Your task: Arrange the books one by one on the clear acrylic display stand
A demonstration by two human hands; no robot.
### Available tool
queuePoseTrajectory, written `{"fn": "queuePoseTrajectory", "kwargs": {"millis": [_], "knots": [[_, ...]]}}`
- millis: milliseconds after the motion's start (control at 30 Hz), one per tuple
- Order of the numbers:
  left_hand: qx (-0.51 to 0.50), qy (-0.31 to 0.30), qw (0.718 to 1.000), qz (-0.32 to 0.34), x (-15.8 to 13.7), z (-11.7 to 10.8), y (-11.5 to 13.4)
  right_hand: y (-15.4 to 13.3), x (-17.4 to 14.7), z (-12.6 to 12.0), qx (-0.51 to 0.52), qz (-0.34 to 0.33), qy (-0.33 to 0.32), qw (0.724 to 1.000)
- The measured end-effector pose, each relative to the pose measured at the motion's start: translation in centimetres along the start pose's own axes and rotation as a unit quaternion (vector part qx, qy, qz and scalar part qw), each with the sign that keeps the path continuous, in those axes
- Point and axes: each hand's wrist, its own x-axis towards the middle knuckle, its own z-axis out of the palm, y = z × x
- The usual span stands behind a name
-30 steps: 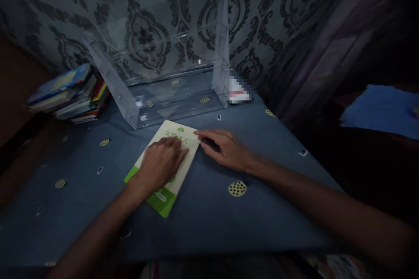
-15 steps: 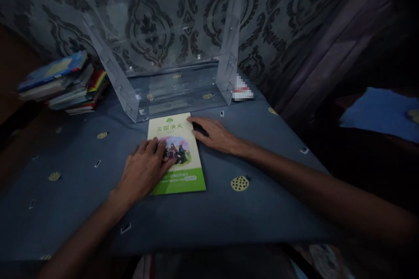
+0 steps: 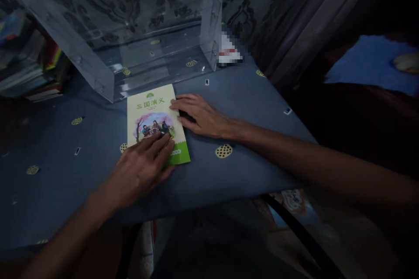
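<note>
A book (image 3: 153,115) with a cream and green cover, Chinese characters and a picture of several figures lies closed on the blue tablecloth. Across its lower part rests my left hand (image 3: 144,165), fingers stretched out over the picture and the green band. At the book's upper right edge is my right hand (image 3: 203,115), its fingertips touching the cover's side and its thumb apart from the fingers. Neither hand is wrapped around anything. Just behind the book stands a clear plastic rack (image 3: 104,80) with upright side panels.
A stack of books (image 3: 29,65) sits at the left, by the wall. Behind the rack's right side is a pixelated white item (image 3: 229,52). The tablecloth (image 3: 229,178) ends at the front edge, and a blue cloth-like thing (image 3: 363,63) lies far right.
My view has tilted down and shifted to the right. My left hand has slid from the book's left side toward its bottom edge, uncovering more of the picture; my right hand stays near the right edge.
</note>
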Motion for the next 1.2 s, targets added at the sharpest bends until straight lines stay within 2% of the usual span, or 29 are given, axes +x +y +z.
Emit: {"fn": "queuePoseTrajectory", "kwargs": {"millis": [133, 300, 433, 567, 667, 767, 833, 1000, 1200], "knots": [[-0.020, -0.003, 1.000, 0.024, 0.0, -0.9, -0.4, -1.4, -0.8, -0.3, 0.025, -0.011, -0.003, 1.000], [-0.016, -0.002, 0.999, 0.028, -0.1, -1.4, -0.5, -3.3, -2.0, -1.3, 0.053, 0.009, -0.023, 0.998], [0.008, 0.004, 0.999, 0.041, 0.1, -1.2, -0.1, -4.6, -3.1, -1.7, 0.064, 0.009, -0.055, 0.996], [0.025, 0.027, 0.999, 0.027, -0.1, -0.8, 0.4, -5.2, -3.7, -1.1, 0.029, 0.006, -0.113, 0.993], [0.001, 0.041, 0.999, 0.015, -0.4, -0.4, 0.1, -5.2, -3.7, -0.8, 0.011, 0.006, -0.142, 0.990], [-0.067, 0.051, 0.996, -0.016, -0.7, 0.2, -1.2, -5.1, -3.5, -1.0, 0.017, 0.012, -0.151, 0.988], [-0.093, 0.072, 0.991, -0.063, -0.6, 1.0, -2.5, -4.8, -3.3, -1.3, 0.026, 0.018, -0.164, 0.986], [-0.071, 0.124, 0.972, -0.186, 0.4, 3.3, -5.8, -3.5, -2.0, -1.9, 0.037, 0.025, -0.173, 0.984], [-0.115, 0.143, 0.952, -0.243, 1.7, 4.5, -8.1, -0.2, 2.0, -1.3, -0.022, 0.050, -0.136, 0.989]]}}
